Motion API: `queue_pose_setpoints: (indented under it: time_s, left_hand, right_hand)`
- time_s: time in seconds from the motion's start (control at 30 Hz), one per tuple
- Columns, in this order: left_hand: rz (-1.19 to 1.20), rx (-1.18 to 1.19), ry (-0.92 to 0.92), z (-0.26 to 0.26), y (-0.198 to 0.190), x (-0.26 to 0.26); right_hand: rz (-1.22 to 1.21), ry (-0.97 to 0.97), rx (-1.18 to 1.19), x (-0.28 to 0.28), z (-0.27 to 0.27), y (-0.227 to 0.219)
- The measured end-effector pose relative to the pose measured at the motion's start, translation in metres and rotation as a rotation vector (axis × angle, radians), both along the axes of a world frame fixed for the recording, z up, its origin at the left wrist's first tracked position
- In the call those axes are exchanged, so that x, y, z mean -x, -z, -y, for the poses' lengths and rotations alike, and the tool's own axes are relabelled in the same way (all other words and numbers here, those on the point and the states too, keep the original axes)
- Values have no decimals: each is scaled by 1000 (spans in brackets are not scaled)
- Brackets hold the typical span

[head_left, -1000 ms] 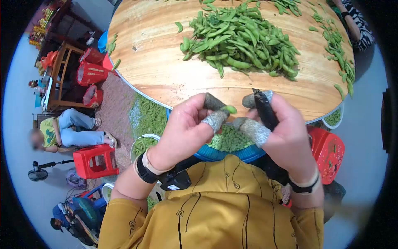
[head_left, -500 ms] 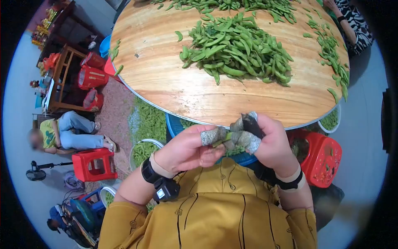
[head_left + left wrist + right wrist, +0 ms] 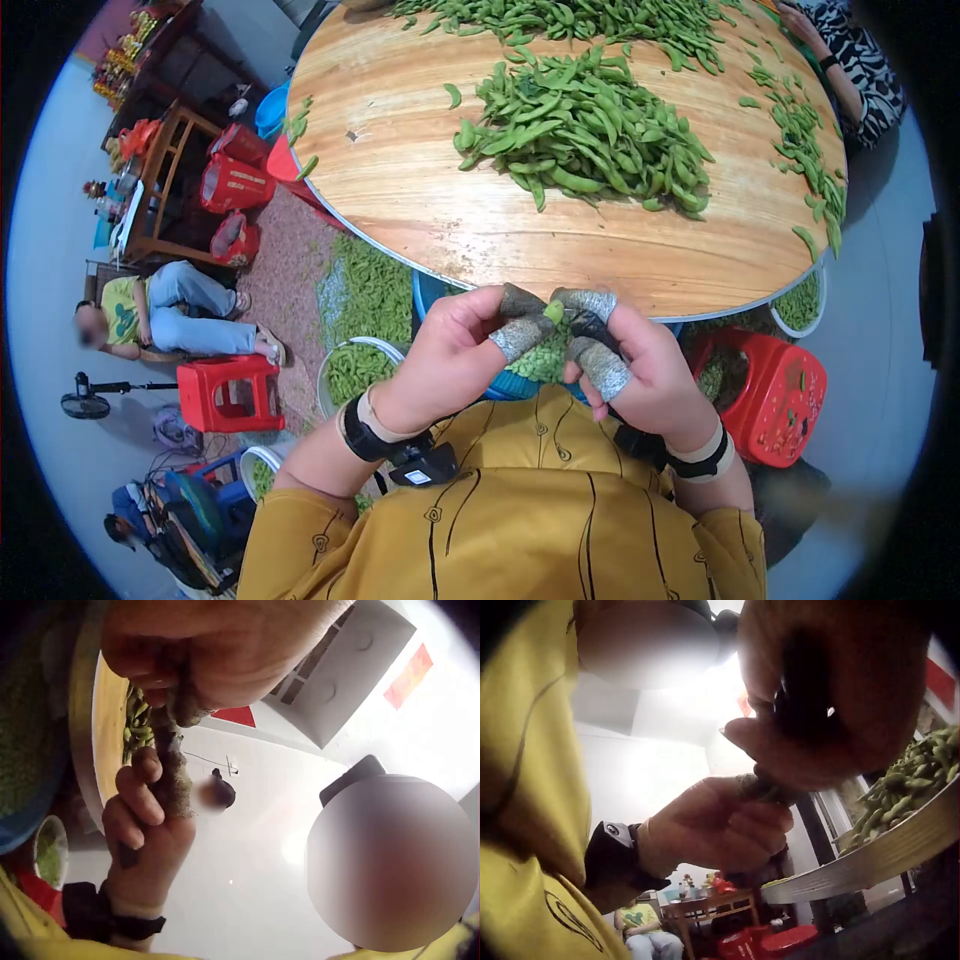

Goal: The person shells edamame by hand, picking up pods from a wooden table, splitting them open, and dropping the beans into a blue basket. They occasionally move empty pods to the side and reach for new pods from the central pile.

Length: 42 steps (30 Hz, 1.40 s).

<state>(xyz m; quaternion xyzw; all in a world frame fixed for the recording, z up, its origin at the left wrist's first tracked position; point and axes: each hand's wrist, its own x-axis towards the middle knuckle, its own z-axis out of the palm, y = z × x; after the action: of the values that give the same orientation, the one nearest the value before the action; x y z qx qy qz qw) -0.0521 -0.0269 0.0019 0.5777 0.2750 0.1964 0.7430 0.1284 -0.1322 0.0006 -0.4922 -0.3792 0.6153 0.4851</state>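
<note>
Pod (image 3: pixel 553 312) shows only in part, its long axis too hidden to tell. The left hand (image 3: pixel 450 345), nearer, pinches it at the tips; the right hand (image 3: pixel 645 370), just to the pod's right, grips a dark tool (image 3: pixel 592 326).

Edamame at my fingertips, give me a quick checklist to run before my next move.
1. Left hand pinching the edamame piece: ok.
2. Right hand holding the black tool: ok.
3. Finger wraps in place on both hands: ok.
4. Blue basin with shelled beans near the hands: ok.
5. More edamame pods on the table: ok.
6. Edamame piece fully split: cannot tell, too small.
</note>
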Motion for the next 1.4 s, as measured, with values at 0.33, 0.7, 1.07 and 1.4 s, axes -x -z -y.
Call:
queue_pose_setpoints:
  time_s: [0.33, 0.7, 1.07, 1.4]
  left_hand:
    - [-138, -259, 66, -3, 7, -3]
    - [-208, -869, 120, -15, 2, -11]
    - [-268, -779, 166, -18, 4, -13]
    - [-283, -789, 54, -8, 4, -19]
  right_hand:
    - [-142, -44, 87, -11, -5, -4]
    - [-465, -8, 238, -16, -11, 9]
    - [-218, -28, 232, -17, -12, 0]
    - [-81, 55, 69, -5, -10, 12]
